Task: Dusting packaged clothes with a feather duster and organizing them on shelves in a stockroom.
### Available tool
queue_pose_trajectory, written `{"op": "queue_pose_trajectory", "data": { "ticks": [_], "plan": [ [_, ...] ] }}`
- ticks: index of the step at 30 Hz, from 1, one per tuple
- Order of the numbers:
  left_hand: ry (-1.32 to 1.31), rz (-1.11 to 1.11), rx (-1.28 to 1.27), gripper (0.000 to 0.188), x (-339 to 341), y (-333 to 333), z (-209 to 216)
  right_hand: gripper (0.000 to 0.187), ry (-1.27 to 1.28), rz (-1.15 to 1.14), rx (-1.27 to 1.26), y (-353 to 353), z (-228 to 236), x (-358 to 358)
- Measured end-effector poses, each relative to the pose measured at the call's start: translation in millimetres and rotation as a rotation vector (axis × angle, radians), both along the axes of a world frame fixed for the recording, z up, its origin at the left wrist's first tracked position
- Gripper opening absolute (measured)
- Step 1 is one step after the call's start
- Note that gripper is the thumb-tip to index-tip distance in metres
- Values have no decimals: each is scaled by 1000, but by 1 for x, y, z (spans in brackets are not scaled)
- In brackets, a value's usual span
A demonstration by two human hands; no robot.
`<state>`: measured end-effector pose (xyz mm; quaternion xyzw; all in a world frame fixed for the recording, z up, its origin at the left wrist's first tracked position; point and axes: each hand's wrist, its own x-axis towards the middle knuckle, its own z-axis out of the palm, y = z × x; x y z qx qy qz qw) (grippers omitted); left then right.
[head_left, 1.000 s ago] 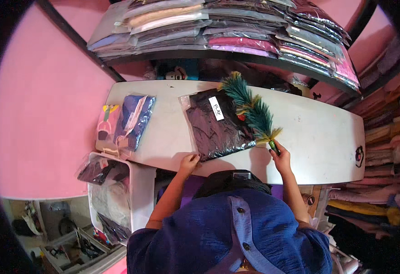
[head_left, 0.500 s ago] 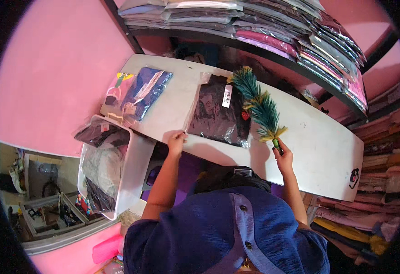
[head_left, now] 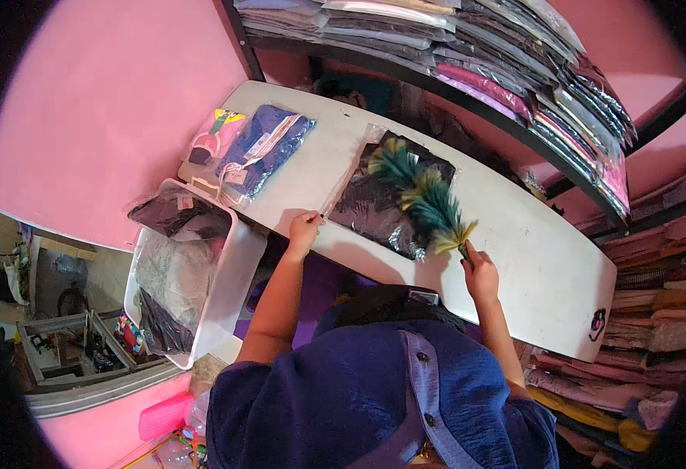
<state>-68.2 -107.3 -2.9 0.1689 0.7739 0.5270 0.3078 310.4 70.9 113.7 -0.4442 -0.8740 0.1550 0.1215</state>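
Observation:
A dark folded garment in a clear plastic bag lies flat on the white table. My left hand is closed at the bag's near left corner, its fingertips pinching the plastic edge. My right hand grips the handle of a green and yellow feather duster. The duster's feathers lie across the bag and hide much of its middle and right side. Farther left on the table rest a blue garment in clear plastic and a pink and yellow package.
A white bin holding bagged clothes stands against the table's left end. Above the far edge runs a dark-framed shelf stacked with bagged garments. Folded clothes are piled at the right. A pink wall rises on the left.
The feather duster has swung leftward over the bagged garment, covering its label, and my right hand has moved slightly left and down. My left hand stays at the bag's corner. The view has shifted a little.

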Motion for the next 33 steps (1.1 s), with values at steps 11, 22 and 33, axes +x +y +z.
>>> {"op": "queue_pose_trajectory", "data": {
  "ticks": [11, 22, 33],
  "plan": [
    [374, -69, -188, 18, -51, -5, 12, 43, -135, 180, 106, 12, 18, -53],
    [1050, -728, -80, 71, -32, -7, 35, 43, -203, 138, 208, 70, 38, -83],
    [1037, -758, -68, 65, -36, -11, 29, 47, -125, -32, 101, 60, 2, -99]
  ]
}}
